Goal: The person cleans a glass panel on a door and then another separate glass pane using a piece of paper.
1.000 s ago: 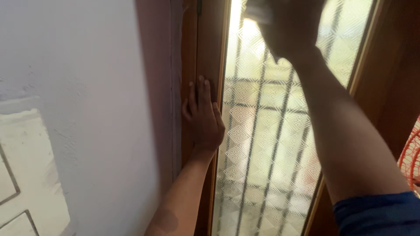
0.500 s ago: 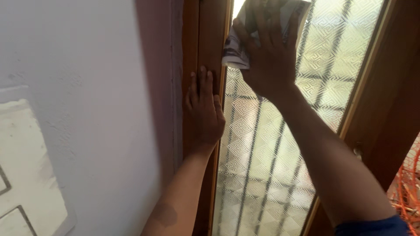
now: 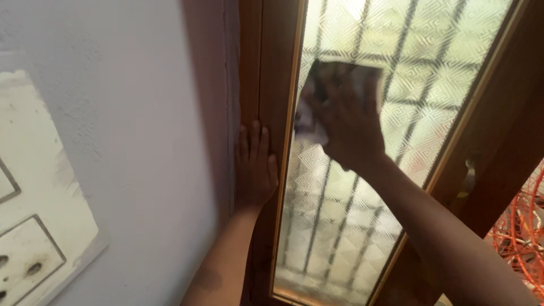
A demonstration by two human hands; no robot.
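Keep your right hand [image 3: 348, 127] flat, fingers spread over the folded paper [image 3: 317, 102] on the patterned glass [image 3: 340, 226] at frame centre — left hand [image 3: 255, 167], open-fingered, bracing the wooden frame [image 3: 277, 68].

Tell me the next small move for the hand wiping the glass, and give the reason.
Probably sweep the right hand and its folded paper down the patterned frosted glass pane: the pane's lower part lies unwiped below, and the left hand is braced flat on the brown wooden frame.
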